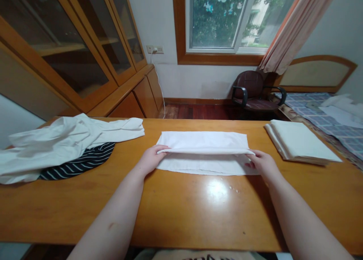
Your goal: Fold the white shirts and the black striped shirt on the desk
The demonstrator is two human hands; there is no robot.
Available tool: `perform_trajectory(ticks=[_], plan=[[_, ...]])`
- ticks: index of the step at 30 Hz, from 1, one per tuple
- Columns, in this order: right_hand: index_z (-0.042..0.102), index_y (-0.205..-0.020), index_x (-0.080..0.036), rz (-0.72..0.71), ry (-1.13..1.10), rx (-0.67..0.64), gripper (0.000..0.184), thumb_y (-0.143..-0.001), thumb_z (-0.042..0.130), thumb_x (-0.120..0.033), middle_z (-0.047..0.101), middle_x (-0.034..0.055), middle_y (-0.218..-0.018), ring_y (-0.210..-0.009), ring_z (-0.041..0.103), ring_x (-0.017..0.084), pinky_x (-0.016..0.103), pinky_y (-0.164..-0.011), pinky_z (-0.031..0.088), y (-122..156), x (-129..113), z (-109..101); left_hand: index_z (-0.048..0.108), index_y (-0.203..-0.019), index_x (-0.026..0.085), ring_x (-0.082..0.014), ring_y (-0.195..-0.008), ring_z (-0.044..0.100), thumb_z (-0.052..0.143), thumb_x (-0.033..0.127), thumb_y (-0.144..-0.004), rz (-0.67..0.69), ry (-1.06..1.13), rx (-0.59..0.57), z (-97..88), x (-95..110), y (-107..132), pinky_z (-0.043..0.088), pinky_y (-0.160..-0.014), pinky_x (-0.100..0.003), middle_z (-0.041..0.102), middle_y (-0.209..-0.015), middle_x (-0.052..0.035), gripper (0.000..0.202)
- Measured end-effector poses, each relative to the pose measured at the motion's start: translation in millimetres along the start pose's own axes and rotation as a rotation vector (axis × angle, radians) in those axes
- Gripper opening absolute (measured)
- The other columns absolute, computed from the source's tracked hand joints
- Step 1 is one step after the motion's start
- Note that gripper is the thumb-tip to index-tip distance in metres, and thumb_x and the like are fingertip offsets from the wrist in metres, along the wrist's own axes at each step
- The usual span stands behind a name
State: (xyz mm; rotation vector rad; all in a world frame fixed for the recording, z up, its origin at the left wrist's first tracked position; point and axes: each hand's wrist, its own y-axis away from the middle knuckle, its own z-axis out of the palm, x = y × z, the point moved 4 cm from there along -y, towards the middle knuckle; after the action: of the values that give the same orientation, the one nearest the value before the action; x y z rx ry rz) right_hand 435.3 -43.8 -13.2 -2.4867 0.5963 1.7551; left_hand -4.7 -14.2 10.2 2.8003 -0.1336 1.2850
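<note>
A white cloth lies folded lengthwise across the middle of a wooden table. My left hand pinches the left end of the cloth's raised folded edge, fingers closed on it. At the right end my right hand grips the same edge. The fold is lifted slightly above the lower layer, which lies flat on the table.
A loose pile of white cloth covers a dark striped garment at the table's left. A stack of folded white cloths sits at the right. Behind are a wooden cabinet, a chair and a bed.
</note>
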Motion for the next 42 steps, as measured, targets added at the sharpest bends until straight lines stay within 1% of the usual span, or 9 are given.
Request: perform_trajectory(ticks=[5,9,13,16,19,24,31,35,42], plan=[[0.055,-0.124,-0.025,0.040,-0.169,-0.227,0.055,-0.072,0.068,-0.036,0.068,0.0047,-0.085,-0.071,0.068,0.020,0.036,-0.068,0.058,3.7,-7.0,-1.5,0.072,-0.097,0.021,-0.0248,-0.108,0.059,0.056,0.039,-0.074,-0.049,0.041,0.020,-2.9,-2.6,-0.2,0.044,-0.095,-0.035,0.068,-0.113,-0.0066,0.033],[0.036,-0.134,-0.033,0.068,-0.311,-0.178,0.060,-0.080,0.058,-0.039,0.065,-0.0006,-0.078,-0.061,0.067,0.017,0.040,-0.067,0.058,-3.4,-1.4,-8.4,0.072,-0.092,0.021,-0.0244,-0.112,0.057,0.060,0.041,-0.070,-0.012,0.036,-0.022,-7.4,-2.4,0.2,0.041,-0.098,-0.035,0.065,-0.117,-0.0071,0.031],[0.052,-0.111,-0.028,0.119,-0.381,-0.136,0.043,-0.073,0.068,-0.036,0.066,0.0016,-0.078,-0.065,0.067,0.020,0.038,-0.067,0.058,-9.3,7.1,-4.1,0.066,-0.108,0.021,-0.0266,-0.120,0.051,0.066,0.046,-0.067,-0.016,-0.008,0.088,-15.6,-10.3,-1.0,0.039,-0.102,-0.039,0.055,-0.130,-0.0101,0.049],[0.056,-0.075,-0.024,0.162,-0.441,-0.159,0.021,-0.069,0.071,-0.037,0.063,0.0028,-0.066,-0.063,0.065,0.020,0.035,-0.068,0.058,-7.8,7.4,1.9,0.050,-0.127,0.018,-0.0265,-0.119,0.053,0.068,0.047,-0.068,-0.192,0.103,0.215,-19.2,-23.3,-0.6,0.046,-0.093,-0.036,0.050,-0.135,-0.0164,0.069],[0.050,-0.062,-0.022,0.271,-0.453,-0.229,0.030,-0.068,0.072,-0.042,0.052,-0.0012,-0.051,-0.047,0.057,0.016,0.032,-0.058,0.056,-1.6,6.0,7.0,0.051,-0.123,0.014,-0.0238,-0.100,0.064,0.064,0.048,-0.073,-0.402,0.254,0.187,-15.1,-32.6,1.1,0.052,-0.079,-0.033,0.059,-0.121,-0.0185,0.062],[0.061,-0.075,-0.018,0.320,-0.405,-0.389,0.023,-0.069,0.073,-0.037,0.058,0.0011,-0.054,-0.045,0.054,0.014,0.027,-0.050,0.052,6.6,1.9,13.8,0.060,-0.095,0.012,-0.0186,-0.073,0.066,0.068,0.046,-0.069,-0.486,0.371,-0.011,-5.2,-33.5,1.7,0.053,-0.060,-0.027,0.069,-0.095,-0.0121,0.044],[0.063,-0.096,-0.023,0.177,-0.347,-0.390,0.030,-0.068,0.068,-0.031,0.070,0.0064,-0.104,-0.094,0.066,0.027,0.037,-0.077,0.057,5.1,-1.0,10.7,0.063,-0.083,0.014,-0.0209,-0.079,0.067,0.070,0.032,-0.063,-0.499,0.585,-0.016,-4.8,-33.3,0.2,0.055,-0.067,-0.030,0.070,-0.087,-0.0090,0.027],[0.064,-0.096,-0.021,0.222,-0.284,-0.408,0.034,-0.063,0.071,-0.029,0.071,0.0069,-0.102,-0.089,0.068,0.027,0.033,-0.072,0.057,9.7,-2.6,6.5,0.064,-0.080,0.014,-0.0201,-0.082,0.066,0.075,0.022,-0.055,-0.579,0.738,-0.017,-9.6,-28.9,3.6,0.056,-0.070,-0.028,0.070,-0.089,-0.0092,0.029],[0.069,-0.087,-0.017,0.167,0.055,-0.396,0.032,-0.062,0.071,-0.038,0.073,0.0082,-0.094,-0.086,0.067,0.027,0.030,-0.069,0.055,11.2,-6.5,-6.3,0.067,-0.076,0.012,-0.0155,-0.065,0.063,0.076,0.024,-0.053,-0.561,0.703,-0.128,-16.5,-25.6,8.4,0.051,-0.058,-0.023,0.070,-0.078,-0.0080,0.027]])
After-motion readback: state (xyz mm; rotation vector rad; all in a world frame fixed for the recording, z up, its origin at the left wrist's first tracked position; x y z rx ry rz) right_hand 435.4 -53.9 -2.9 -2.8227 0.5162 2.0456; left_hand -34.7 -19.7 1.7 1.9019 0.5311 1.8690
